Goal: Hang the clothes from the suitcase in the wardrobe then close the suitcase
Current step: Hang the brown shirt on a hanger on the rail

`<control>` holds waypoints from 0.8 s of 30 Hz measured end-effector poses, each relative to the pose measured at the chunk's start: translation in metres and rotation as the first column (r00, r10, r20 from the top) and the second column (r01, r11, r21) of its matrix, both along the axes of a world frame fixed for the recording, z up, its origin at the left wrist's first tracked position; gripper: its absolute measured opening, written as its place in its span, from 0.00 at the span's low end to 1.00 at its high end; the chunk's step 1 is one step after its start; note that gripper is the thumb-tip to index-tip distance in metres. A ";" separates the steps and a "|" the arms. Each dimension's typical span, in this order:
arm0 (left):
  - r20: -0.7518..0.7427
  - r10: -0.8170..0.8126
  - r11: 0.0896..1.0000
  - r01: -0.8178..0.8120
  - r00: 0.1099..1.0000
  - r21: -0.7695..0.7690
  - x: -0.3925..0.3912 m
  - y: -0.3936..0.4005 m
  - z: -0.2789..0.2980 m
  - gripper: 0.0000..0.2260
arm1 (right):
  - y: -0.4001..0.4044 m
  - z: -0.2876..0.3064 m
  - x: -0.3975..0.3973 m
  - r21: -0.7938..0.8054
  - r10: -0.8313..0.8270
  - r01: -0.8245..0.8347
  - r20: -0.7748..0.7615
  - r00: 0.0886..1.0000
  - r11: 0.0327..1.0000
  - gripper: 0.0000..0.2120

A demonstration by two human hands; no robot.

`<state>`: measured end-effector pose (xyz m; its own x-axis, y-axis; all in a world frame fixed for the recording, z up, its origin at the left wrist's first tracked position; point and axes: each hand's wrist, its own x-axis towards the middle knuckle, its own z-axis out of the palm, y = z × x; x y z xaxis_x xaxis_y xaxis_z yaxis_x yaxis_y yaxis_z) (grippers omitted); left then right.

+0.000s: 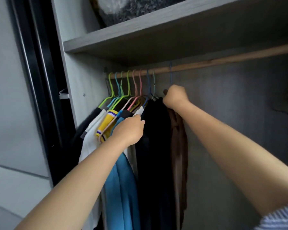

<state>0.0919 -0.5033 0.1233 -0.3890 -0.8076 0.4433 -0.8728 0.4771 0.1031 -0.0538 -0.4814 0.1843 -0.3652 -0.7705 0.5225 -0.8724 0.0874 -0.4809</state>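
Now both arms are up inside the wardrobe [83, 83]; the right hand [175, 97] is a closed fist just under the wooden rail [206, 63], fingers curled tight round the neck of a blue hanger [170, 75] whose hook sits over the rail, apart from the rest; a brown garment [179, 138] hangs straight down beneath that fist; just to its left hangs a black garment [154, 146], touching the brown one.

Over at the left end of the rail the other hangers crowd together: green, teal, pink and dark blue hooks, side by side; below them the clothes bunch up: a yellow jersey [107, 123] with purple and white trim, a white top [90, 140], a blue garment [121, 180] falling long toward the bottom edge; the left hand [129, 130] reaches into this bunch, fingers bent and pinching the edge of a pale garment [140, 111] right beside the black one.

Above the rail runs a grey shelf [140, 30] carrying something grey and fuzzy [131, 9]; a striped sleeve [279, 219] shows at the bottom right corner; the suitcase is not in view.
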 end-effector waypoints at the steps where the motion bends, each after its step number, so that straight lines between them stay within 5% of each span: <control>1: -0.009 -0.011 1.000 0.011 1.000 0.000 0.003 -0.002 -0.001 0.15 | -0.003 -0.003 0.006 -0.002 0.009 -0.009 -0.015 1.000 1.000 0.08; 11: -0.027 -0.034 0.999 0.032 0.999 -0.041 0.013 -0.010 -0.008 0.16 | -0.023 -0.021 0.030 -0.031 0.006 -0.007 -0.025 1.000 0.999 0.18; 17: -0.013 -0.048 0.998 0.047 0.999 -0.039 0.016 -0.010 -0.011 0.15 | -0.018 -0.032 0.029 0.018 0.042 -0.042 0.009 0.999 0.999 0.07; 24: -0.053 -0.026 0.975 0.014 0.998 -0.220 0.029 0.014 -0.027 0.22 | 0.002 -0.071 0.036 0.071 0.112 -0.116 0.054 0.992 0.991 0.28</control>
<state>0.1209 -0.4893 0.0965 -0.3737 -0.6807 0.6301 -0.8588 0.5105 0.0423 -0.0178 -0.4799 0.1134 -0.2970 -0.8444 0.4459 -0.8537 0.0256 -0.5202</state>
